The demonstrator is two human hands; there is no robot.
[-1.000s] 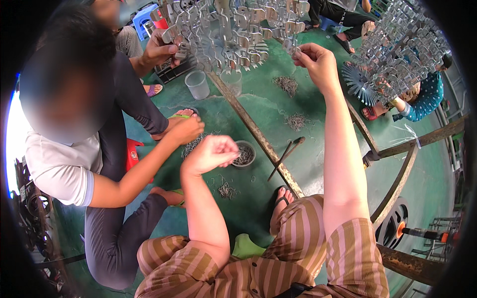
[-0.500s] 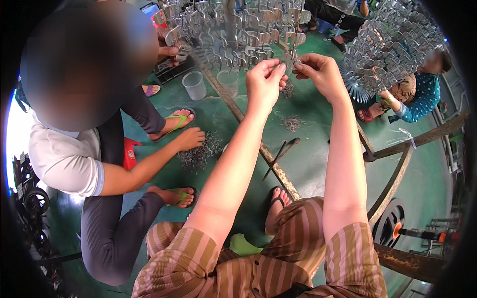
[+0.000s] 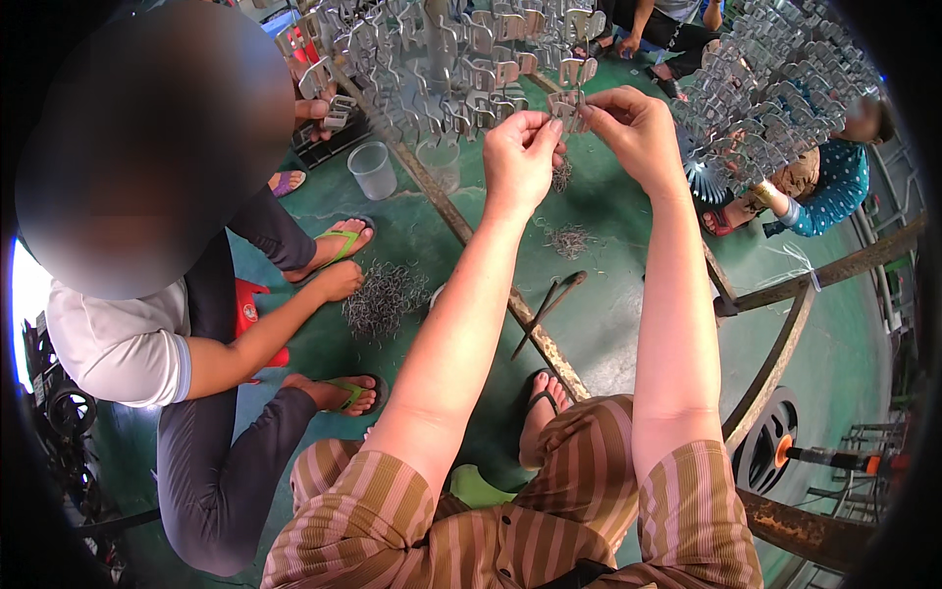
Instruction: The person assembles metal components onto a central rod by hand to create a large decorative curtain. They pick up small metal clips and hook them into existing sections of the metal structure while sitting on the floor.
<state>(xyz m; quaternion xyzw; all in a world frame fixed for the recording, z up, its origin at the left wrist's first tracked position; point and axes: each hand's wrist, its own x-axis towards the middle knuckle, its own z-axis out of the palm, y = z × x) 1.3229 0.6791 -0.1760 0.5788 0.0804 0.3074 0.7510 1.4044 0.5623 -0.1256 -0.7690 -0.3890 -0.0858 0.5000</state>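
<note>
Both my arms reach up to a hanging cluster of shiny bent metal brackets [image 3: 437, 74] at the top middle. At its lower right edge, my left hand [image 3: 520, 162] pinches a small metal bracket [image 3: 567, 106] between thumb and fingers. On the other side of that bracket my right hand [image 3: 636, 135] is also closed, with thumb and forefinger at its edge. The fingertips partly cover the spot where the bracket meets the cluster. Whether a hook sits in the fingers is too small to tell.
A co-worker sits at left, one hand [image 3: 340, 281] by a pile of small wire hooks [image 3: 385, 302]. Smaller hooks [image 3: 567, 241] lie on the green floor. Clear plastic cups [image 3: 372, 172] stand near a rusty metal bar [image 3: 432, 196]. Another bracket cluster [image 3: 780, 98] hangs at right.
A flat bracket now shows between my fingertips, where they pinched close together before. My right hand has risen slightly. The co-worker's hand has moved left, off the hook pile to its edge.
</note>
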